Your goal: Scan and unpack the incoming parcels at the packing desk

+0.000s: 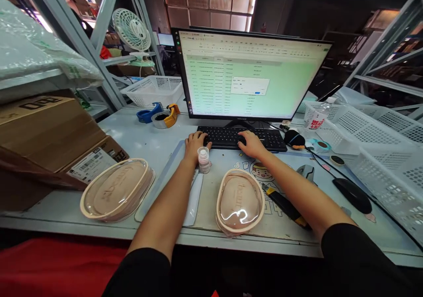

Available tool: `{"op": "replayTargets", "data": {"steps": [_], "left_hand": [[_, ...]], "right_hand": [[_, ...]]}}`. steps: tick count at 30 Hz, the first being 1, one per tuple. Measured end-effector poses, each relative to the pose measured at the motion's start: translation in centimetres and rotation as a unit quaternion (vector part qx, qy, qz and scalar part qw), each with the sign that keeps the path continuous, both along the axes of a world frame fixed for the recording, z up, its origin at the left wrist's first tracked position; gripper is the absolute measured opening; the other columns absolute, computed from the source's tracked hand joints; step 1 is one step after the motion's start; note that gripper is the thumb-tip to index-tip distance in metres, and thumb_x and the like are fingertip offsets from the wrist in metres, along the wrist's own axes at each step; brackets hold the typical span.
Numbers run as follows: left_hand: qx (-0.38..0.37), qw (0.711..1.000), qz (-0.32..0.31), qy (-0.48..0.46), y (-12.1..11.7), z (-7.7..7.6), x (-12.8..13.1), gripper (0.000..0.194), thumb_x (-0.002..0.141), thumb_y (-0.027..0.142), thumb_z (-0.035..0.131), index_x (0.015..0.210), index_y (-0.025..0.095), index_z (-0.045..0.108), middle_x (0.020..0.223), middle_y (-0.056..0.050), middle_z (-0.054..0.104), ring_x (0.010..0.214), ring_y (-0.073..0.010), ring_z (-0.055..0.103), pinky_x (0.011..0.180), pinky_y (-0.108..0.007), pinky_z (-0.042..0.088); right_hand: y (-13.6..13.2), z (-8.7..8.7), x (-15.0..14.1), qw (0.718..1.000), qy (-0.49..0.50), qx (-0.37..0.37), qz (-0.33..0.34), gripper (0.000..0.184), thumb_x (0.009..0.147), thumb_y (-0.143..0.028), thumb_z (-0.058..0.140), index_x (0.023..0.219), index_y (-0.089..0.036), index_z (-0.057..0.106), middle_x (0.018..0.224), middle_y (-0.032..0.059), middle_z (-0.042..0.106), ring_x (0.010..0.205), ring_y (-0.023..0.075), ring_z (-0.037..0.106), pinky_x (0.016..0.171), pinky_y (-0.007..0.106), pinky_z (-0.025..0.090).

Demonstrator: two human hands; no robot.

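Both of my hands rest on a black keyboard [228, 137] below a lit monitor [211, 81]. My left hand [195, 145] lies over its left end with fingers spread on the keys. Toward the middle-right keys, my right hand [251, 143] has its fingers loosely stretched. A small clear bottle [204, 161] stands upright close to my left wrist. Between my forearms lies a clear-topped oval pouch [240, 202] with a beige rim, and a similar pouch [115, 189] sits left of my left arm. On the screen, a small dialog box covers part of a spreadsheet.
A utility knife [286, 205] lies under my right forearm, and a black mouse [352, 195] is farther right. Tape dispensers [165, 115] stand at back left. A cardboard box [49, 142] occupies the left side; white baskets [376, 134] and a plastic bottle [319, 114] are at right.
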State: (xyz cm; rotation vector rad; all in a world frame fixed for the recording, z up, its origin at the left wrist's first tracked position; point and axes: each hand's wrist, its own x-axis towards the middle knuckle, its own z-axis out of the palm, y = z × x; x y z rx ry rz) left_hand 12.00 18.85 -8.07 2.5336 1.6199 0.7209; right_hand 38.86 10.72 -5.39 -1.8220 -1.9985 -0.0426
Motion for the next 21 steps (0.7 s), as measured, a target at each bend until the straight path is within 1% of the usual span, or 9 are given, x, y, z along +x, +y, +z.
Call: {"op": "replayTargets", "data": {"steps": [4, 7, 10, 15, 18, 21], "left_hand": [[-0.03, 0.999, -0.005, -0.031, 0.2, -0.7, -0.1, 0.053, 0.098, 0.05, 0.063, 0.146, 0.027, 0.061, 0.163, -0.01, 0.048, 0.149, -0.0369, 0.04, 0.12, -0.054, 0.041], [-0.052, 0.998, -0.013, -0.043, 0.5, -1.1, -0.3, 0.06, 0.096, 0.052, 0.066, 0.15, 0.027, 0.057, 0.168, -0.011, 0.043, 0.152, -0.0378, 0.038, 0.121, -0.055, 0.041], [-0.055, 0.997, -0.023, -0.049, 0.8, -1.5, -0.4, 0.066, 0.094, 0.052, 0.068, 0.153, 0.027, 0.054, 0.169, -0.011, 0.04, 0.154, -0.0382, 0.037, 0.122, -0.056, 0.041], [-0.05, 0.997, -0.013, -0.059, 1.1, -1.7, -0.4, 0.063, 0.091, 0.054, 0.07, 0.147, 0.027, 0.059, 0.168, -0.01, 0.042, 0.154, -0.0371, 0.038, 0.125, -0.054, 0.039], [-0.047, 0.997, -0.016, -0.054, 1.3, -1.7, -0.4, 0.062, 0.091, 0.057, 0.068, 0.145, 0.028, 0.06, 0.168, -0.009, 0.042, 0.153, -0.0379, 0.038, 0.124, -0.054, 0.039], [-0.044, 0.998, -0.008, -0.047, 1.3, -1.8, -0.4, 0.061, 0.091, 0.056, 0.069, 0.146, 0.029, 0.06, 0.168, -0.01, 0.042, 0.153, -0.0389, 0.038, 0.123, -0.055, 0.04]], "right_hand": [[0.5, -1.3, -1.2, 0.999, -0.016, -0.026, 0.036, 0.056, 0.096, -0.032, 0.06, 0.148, -0.01, 0.058, 0.154, 0.019, 0.056, 0.145, 0.0333, 0.051, 0.125, 0.049, 0.038], [0.7, -1.8, -2.0, 0.998, -0.027, -0.038, 0.046, 0.059, 0.096, -0.035, 0.062, 0.149, -0.01, 0.057, 0.159, 0.0204, 0.052, 0.15, 0.0362, 0.044, 0.127, 0.052, 0.033], [0.6, -1.8, -2.6, 0.997, -0.044, -0.049, 0.034, 0.059, 0.097, -0.036, 0.062, 0.15, -0.009, 0.057, 0.163, 0.0221, 0.047, 0.154, 0.0386, 0.039, 0.129, 0.055, 0.029], [0.4, -1.5, -3.3, 0.995, -0.068, -0.065, 0.021, 0.06, 0.099, -0.038, 0.064, 0.152, -0.013, 0.056, 0.166, 0.0192, 0.045, 0.156, 0.0358, 0.038, 0.13, 0.052, 0.028], [0.3, -1.4, -3.5, 0.995, -0.076, -0.071, 0.012, 0.06, 0.1, -0.038, 0.063, 0.154, -0.014, 0.055, 0.167, 0.0174, 0.044, 0.157, 0.0343, 0.037, 0.13, 0.051, 0.027], [0.1, -1.1, -3.6, 0.994, -0.078, -0.075, 0.009, 0.059, 0.101, -0.038, 0.062, 0.155, -0.014, 0.054, 0.167, 0.0175, 0.044, 0.157, 0.0335, 0.037, 0.13, 0.049, 0.027]]}}
